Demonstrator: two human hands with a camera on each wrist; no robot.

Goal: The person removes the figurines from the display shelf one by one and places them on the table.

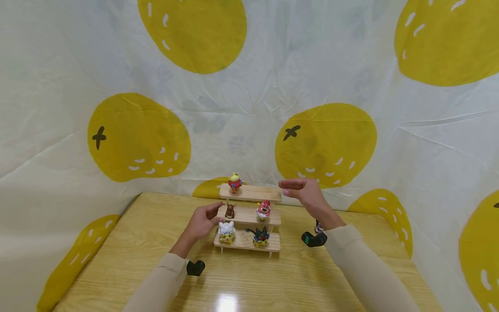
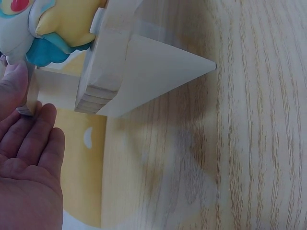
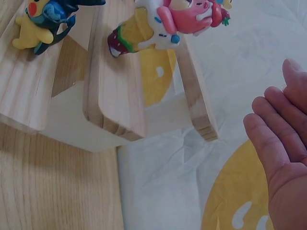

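Observation:
A three-tier wooden display stand (image 1: 249, 214) bears several small figures. On its top tier stands a green-headed figure in red (image 1: 235, 183). The middle tier holds a brown eared figure (image 1: 230, 211) and a pink bear figure (image 1: 263, 209). Below are a white-hooded yellow figure (image 1: 226, 232) and a dark-hooded yellow figure (image 1: 260, 237). My left hand (image 1: 202, 223) is at the stand's left end by the brown figure, fingers extended; whether it touches the tier I cannot tell. My right hand (image 1: 308, 196), fingers straight, hovers off the top tier's right end, holding nothing.
Partly hidden by the right forearm, a small dark figure (image 1: 318, 226) stands on the wooden table (image 1: 128, 260). Behind, a white cloth (image 1: 257, 143) printed with yellow fruit hangs close to the stand. Black wrist cameras (image 1: 314, 239) jut out under both wrists.

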